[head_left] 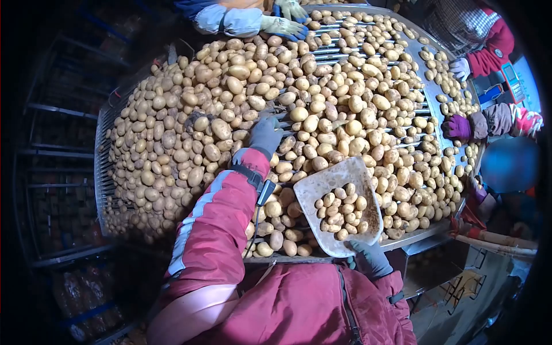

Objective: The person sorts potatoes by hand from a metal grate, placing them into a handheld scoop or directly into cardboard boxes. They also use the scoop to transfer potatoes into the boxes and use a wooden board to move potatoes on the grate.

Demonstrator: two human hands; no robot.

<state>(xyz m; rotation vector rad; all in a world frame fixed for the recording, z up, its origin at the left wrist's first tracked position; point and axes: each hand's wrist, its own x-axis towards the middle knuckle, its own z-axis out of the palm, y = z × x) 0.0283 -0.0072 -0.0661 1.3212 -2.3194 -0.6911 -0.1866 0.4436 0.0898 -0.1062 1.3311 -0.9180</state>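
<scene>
My right hand (371,260), in a grey glove, is closed around the handle end of a dirty white scoop (371,198). A heap of small potatoes (340,213) lies in the scoop, which is held over the near edge of the potato layer. My left hand (266,135), also gloved in grey, reaches down among the potatoes (328,126) near the middle. Close to its fingertips is some dark, dry-looking debris (277,109). Its fingers are partly hidden, so whether they grip anything cannot be made out.
Potatoes cover a wide bed of metal bars (328,54). Across from me, a person's gloved hand (284,27) rests at the potatoes. Other workers' gloved hands (458,126) are along the right side, by a metal plate (428,86). Dark racks (63,152) stand at left.
</scene>
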